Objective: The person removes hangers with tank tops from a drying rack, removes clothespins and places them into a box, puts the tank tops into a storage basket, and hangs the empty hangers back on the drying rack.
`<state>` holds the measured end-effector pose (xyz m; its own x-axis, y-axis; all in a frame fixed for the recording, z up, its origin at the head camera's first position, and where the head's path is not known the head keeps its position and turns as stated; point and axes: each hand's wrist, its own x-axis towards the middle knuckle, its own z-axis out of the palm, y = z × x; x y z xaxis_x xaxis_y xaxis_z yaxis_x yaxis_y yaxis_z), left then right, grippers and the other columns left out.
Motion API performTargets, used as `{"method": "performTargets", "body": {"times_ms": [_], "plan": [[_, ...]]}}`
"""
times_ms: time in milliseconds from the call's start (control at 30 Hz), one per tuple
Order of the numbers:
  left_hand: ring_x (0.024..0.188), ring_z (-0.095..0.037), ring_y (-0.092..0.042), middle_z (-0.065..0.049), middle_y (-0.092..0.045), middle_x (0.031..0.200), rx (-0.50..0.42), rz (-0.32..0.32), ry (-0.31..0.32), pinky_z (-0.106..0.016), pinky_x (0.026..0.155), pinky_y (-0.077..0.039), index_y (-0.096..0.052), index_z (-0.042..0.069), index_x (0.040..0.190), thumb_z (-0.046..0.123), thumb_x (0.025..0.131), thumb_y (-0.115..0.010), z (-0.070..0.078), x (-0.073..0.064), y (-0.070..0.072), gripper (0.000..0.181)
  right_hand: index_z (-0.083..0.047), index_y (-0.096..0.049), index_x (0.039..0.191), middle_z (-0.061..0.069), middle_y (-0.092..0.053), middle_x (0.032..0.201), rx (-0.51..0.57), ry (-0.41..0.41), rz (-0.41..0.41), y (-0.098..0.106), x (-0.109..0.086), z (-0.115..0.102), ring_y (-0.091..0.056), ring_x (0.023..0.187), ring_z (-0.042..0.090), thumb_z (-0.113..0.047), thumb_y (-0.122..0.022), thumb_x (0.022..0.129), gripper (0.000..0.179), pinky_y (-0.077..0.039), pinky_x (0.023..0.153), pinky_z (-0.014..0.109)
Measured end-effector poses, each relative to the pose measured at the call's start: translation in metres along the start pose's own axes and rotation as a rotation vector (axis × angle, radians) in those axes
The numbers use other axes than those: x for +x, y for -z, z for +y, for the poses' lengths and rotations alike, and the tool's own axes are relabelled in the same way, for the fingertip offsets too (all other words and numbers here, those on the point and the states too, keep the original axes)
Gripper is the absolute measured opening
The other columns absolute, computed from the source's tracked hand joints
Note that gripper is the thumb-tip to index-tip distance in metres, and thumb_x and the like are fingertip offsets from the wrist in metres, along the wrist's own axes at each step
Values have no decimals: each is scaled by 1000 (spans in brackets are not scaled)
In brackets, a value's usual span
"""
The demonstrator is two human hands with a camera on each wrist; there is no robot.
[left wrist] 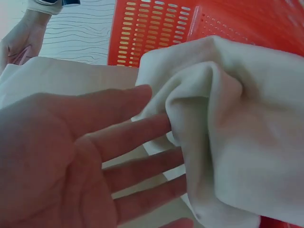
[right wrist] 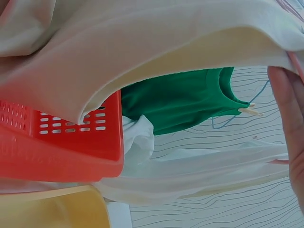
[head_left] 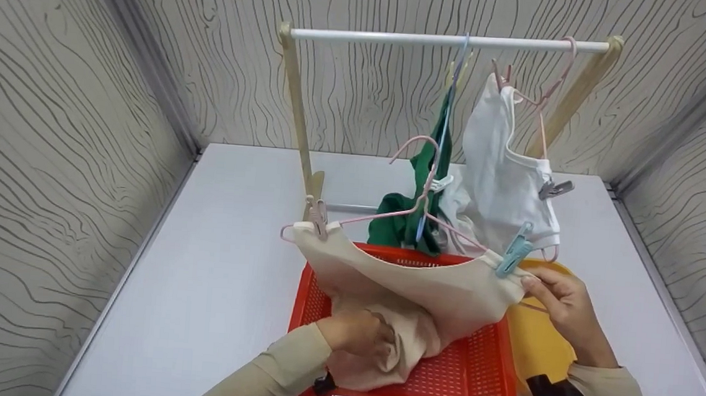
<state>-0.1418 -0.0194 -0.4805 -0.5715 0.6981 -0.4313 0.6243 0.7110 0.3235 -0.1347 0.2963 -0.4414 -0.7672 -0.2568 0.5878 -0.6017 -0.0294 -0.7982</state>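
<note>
A beige sleeveless top (head_left: 348, 266) hangs from a pink wire hanger (head_left: 433, 166) above a red basket (head_left: 511, 383). A pink clothespin (head_left: 318, 217) clips one shoulder and a teal clothespin (head_left: 515, 253) the other. Beside the teal clothespin, my right hand (head_left: 563, 300) pinches the shoulder corner of the top between thumb and fingers. My left hand (head_left: 359, 332) is at the lower part of the top; in the left wrist view its fingers (left wrist: 137, 137) are spread and fairly straight, tips against a fold of cloth. The top's lower portion droops into the basket.
Behind stands a drying rack with a white bar (head_left: 370, 38). A green garment (head_left: 395, 216) on a blue hanger and a white garment (head_left: 492, 164) with a grey clothespin (head_left: 555, 189) hang from it. A yellow container (head_left: 542, 341) sits right of the red basket.
</note>
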Motion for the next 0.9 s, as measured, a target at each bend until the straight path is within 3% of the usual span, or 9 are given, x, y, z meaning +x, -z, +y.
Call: {"method": "performTargets", "body": {"times_ms": [133, 300, 400, 600, 700, 900], "plan": [[108, -7, -63, 7, -71, 115, 25, 40, -50, -21, 99, -48, -67, 29, 119, 37, 94, -59, -4, 0, -2, 28, -4, -69, 107, -8, -73, 100, -9, -8, 7, 0, 0, 0, -68, 85, -3, 27, -40, 85, 48, -53, 74, 9], [96, -6, -67, 6, -74, 108, 22, 134, -30, -19, 90, -52, -71, 26, 114, 36, 94, -60, -9, -1, -3, 24, -6, -70, 106, -9, -73, 98, -16, -42, 9, -2, 0, 0, -68, 84, -3, 27, -41, 85, 48, -54, 73, 10], [90, -5, -68, 6, -75, 105, -72, 196, -7, -19, 86, -54, -72, 23, 111, 31, 93, -63, -12, -4, -3, 22, -6, -70, 106, -9, -74, 97, -12, -54, 9, -3, 0, -1, -68, 83, -3, 27, -40, 85, 49, -54, 73, 10], [82, -8, -65, -1, -75, 100, -292, 298, -19, -20, 81, -55, -73, 14, 108, 25, 93, -64, -19, -11, 1, 21, -6, -70, 105, -9, -74, 96, -24, -64, 24, -4, -1, -2, -68, 82, -2, 27, -42, 84, 49, -54, 73, 10], [89, -10, -67, -4, -74, 106, -370, 322, -4, -23, 85, -56, -71, 12, 113, 25, 93, -63, -22, -16, 3, 25, -7, -71, 105, -9, -74, 96, -38, -71, 32, -4, -1, -2, -69, 81, -2, 27, -42, 84, 49, -54, 72, 10], [104, -17, -69, -6, -72, 113, -424, 401, -5, -30, 93, -55, -69, 9, 115, 21, 93, -62, -26, -23, 4, 25, -7, -71, 105, -10, -73, 97, -43, -41, 39, -2, -2, -1, -68, 82, -2, 28, -43, 83, 50, -54, 73, 9]]}}
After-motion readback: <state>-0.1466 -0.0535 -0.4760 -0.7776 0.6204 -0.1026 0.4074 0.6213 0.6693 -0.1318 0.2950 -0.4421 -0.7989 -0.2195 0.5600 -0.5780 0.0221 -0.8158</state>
